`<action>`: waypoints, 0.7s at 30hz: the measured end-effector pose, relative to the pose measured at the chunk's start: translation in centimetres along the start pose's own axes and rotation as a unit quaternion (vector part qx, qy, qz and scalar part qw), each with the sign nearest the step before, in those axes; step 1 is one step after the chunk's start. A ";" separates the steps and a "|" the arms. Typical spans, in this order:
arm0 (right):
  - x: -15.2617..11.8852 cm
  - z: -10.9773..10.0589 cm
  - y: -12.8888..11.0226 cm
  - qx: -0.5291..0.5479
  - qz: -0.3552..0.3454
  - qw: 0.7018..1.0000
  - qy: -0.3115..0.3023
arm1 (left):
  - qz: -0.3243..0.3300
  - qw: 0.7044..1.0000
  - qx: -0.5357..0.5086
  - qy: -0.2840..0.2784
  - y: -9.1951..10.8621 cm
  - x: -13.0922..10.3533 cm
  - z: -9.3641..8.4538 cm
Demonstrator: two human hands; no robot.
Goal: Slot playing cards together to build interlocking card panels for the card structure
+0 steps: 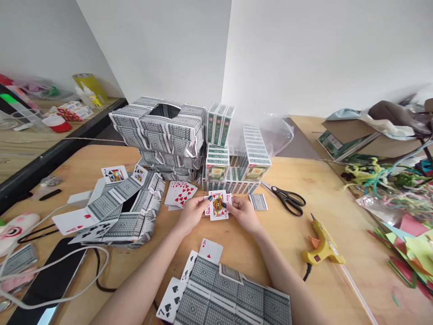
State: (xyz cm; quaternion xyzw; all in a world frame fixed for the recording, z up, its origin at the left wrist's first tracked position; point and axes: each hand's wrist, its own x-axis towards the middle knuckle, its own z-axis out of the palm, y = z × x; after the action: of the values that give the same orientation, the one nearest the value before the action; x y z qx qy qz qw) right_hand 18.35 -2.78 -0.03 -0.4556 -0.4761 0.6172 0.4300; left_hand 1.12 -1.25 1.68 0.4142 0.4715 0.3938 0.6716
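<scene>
Both hands meet at a few playing cards (219,206), a face-up jack of hearts on top of at least one card lying crosswise. My left hand (195,211) pinches their left side, and my right hand (244,212) pinches the right side. Left of them, a fan of red-suit cards (181,194) lies face up on the table. Just right of my right hand sits a small folded card piece (259,201), patterned back up. Close to my body, a panel of joined cards (233,298) lies between my forearms, with an ace of diamonds (210,250) sticking out at its far edge.
Card-covered boxes (157,131) stand at the back left, beside stacked card packs (218,169). Another card structure (128,212) lies at left near a phone (50,280) and white cables. Black-handled scissors (287,198) and a yellow glue gun (323,246) lie at right, near colourful scraps (406,243).
</scene>
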 end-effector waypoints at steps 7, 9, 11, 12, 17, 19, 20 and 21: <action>0.0 -0.1 0.1 0.007 0.010 0.999 0.033 | -0.066 0.986 -0.138 -0.062 -0.4 0.4 -1.2; 0.0 -0.1 0.0 0.005 0.011 0.999 0.040 | -0.082 0.979 -0.172 -0.076 -0.3 0.3 -1.4; -0.1 -0.1 -0.2 0.007 0.010 0.999 0.043 | -0.092 0.975 -0.183 -0.088 0.0 0.1 -1.6; -0.1 -0.1 -0.3 0.012 0.010 0.999 0.044 | -0.097 0.973 -0.183 -0.097 0.1 0.0 -1.7; -0.1 -0.1 -0.4 0.031 0.011 0.999 0.039 | -0.104 0.968 -0.168 -0.152 0.2 -0.1 -2.1; -0.1 -0.1 -0.3 0.033 0.012 0.998 0.044 | -0.097 0.971 -0.150 -0.161 0.1 -0.1 -2.2; -0.1 -0.2 -0.3 0.032 0.011 0.998 0.046 | -0.092 0.973 -0.139 -0.160 0.0 0.0 -2.2; -0.1 -0.2 -0.2 0.031 0.010 0.998 0.049 | -0.088 0.975 -0.129 -0.158 0.0 0.0 -2.1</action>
State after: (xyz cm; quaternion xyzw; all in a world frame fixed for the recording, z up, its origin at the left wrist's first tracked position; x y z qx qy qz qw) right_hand 18.56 -2.81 0.15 -0.4763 -0.4305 0.6126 0.4610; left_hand -0.91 -0.88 1.21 0.3378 0.3389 0.3203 0.8176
